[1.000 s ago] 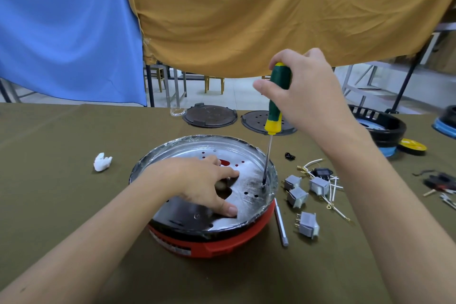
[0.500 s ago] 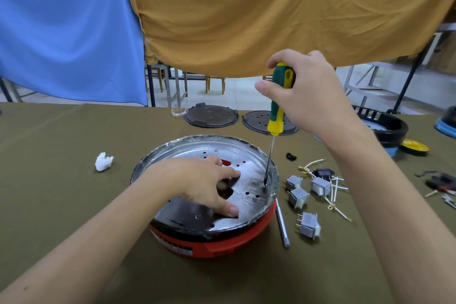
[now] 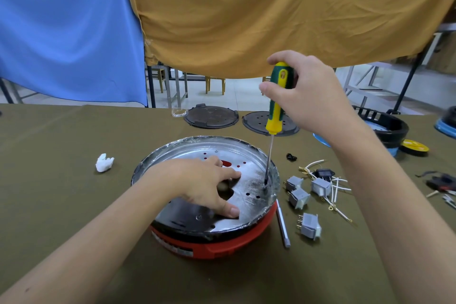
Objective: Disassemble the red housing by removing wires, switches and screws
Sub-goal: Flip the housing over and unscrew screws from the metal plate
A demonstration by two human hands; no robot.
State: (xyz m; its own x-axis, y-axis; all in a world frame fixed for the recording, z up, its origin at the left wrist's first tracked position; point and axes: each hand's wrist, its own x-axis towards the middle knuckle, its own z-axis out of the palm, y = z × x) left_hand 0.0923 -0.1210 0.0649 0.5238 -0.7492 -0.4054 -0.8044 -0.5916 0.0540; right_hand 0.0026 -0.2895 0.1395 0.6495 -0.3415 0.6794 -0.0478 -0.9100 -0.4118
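Observation:
The round red housing [image 3: 217,247] sits on the table in front of me, topped by a shiny metal plate [image 3: 249,155] with holes. My left hand [image 3: 202,185] rests on the plate, fingers spread, some dipping into a cut-out. My right hand [image 3: 308,96] grips a green and yellow screwdriver [image 3: 277,106] upright; its tip stands on a screw [image 3: 265,186] near the plate's right rim. Several grey switches [image 3: 309,226] and white wires [image 3: 338,185] lie loose to the right of the housing.
A metal rod [image 3: 282,226] lies beside the housing's right edge. Two dark round lids [image 3: 211,116] sit at the back. A white crumpled scrap [image 3: 103,163] lies left. A black basket-like part [image 3: 385,126] and small tools [image 3: 441,185] are at the right.
My right hand's fingers have shifted round the screwdriver handle, showing more of its top; the tip stays on the same screw. The left hand has not moved.

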